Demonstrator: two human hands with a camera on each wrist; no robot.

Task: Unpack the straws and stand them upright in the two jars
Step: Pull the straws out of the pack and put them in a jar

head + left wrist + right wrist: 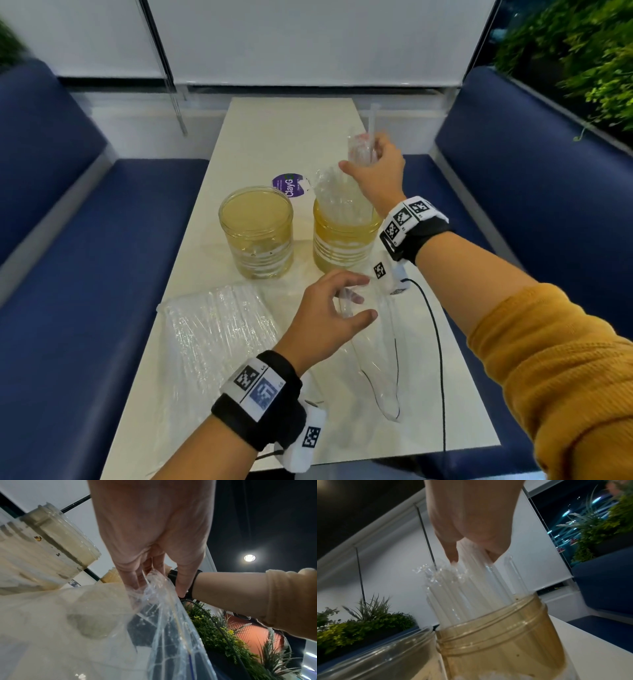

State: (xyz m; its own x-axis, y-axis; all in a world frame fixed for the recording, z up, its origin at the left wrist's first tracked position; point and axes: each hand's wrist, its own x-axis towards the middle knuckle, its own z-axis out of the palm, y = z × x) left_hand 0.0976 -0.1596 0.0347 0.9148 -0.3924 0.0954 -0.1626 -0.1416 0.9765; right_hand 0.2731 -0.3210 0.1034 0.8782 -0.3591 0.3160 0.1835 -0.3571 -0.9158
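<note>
Two amber-tinted clear jars stand mid-table. The left jar (pixel 256 233) holds no straws. The right jar (pixel 342 240) holds a bunch of clear straws (pixel 337 192) standing up in it. My right hand (pixel 363 155) is above that jar and grips the tops of the straws (pixel 471 585), seen over the right jar (pixel 501 635) in the right wrist view. My left hand (pixel 359 301), nearer to me, pinches the mouth of a limp clear plastic bag (pixel 376 356); the bag (pixel 163 608) hangs from its fingers (pixel 130 577). A full sealed pack of straws (pixel 219 329) lies at the front left.
A purple round sticker (pixel 289 185) lies behind the jars. A black cable (pixel 438 342) runs over the table's right side. Blue benches (pixel 85 274) flank the narrow white table (pixel 281 130), and plants (pixel 582 61) stand at the far right.
</note>
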